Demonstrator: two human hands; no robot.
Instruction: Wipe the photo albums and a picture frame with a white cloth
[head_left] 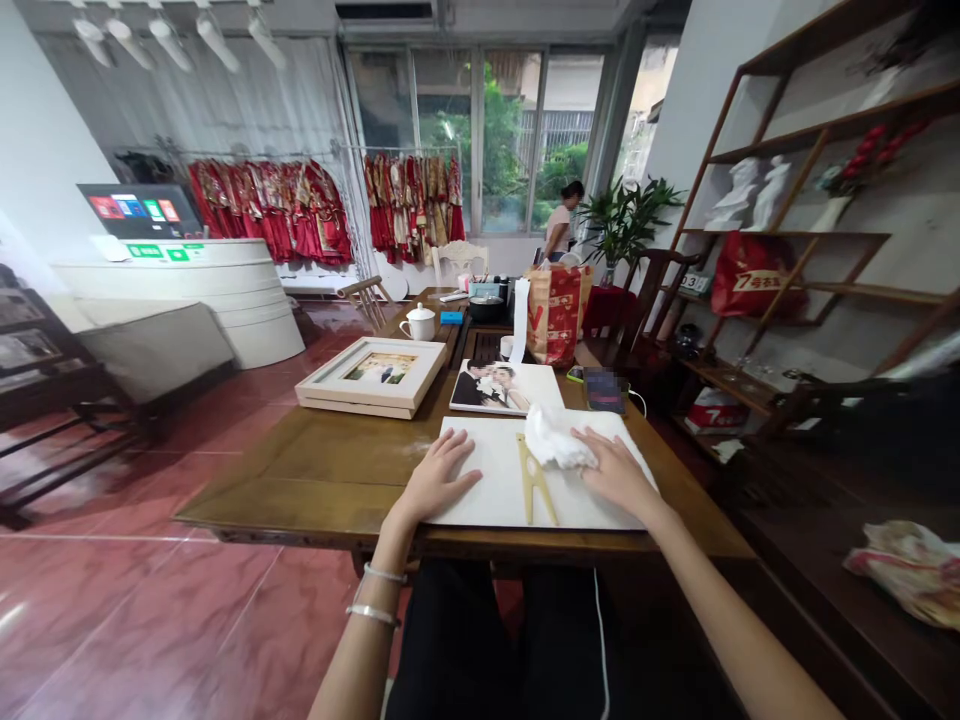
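Note:
My left hand [448, 470] lies flat with spread fingers on the left part of a white board [487, 500] at the table's near edge. My right hand [619, 472] has its fingers on a bunched wad of white cotton wadding [555, 440], gripping its right side. More white fluffy material spreads beneath and behind that hand. Between my hands, a pale yellow A-shaped plastic tool [534, 482] rests on the board, its upper end close to the wadding. Just beyond the board lies a photo print of two people [499, 387].
A cream picture frame [371, 375] sits on the wooden table [300, 480] at left. Farther back are a white lidded cup [420, 322], a dark bowl [486, 308] and a red-and-tan bag [556, 312]. A phone [604, 390] with a cable lies right. A person [559, 225] is near the window.

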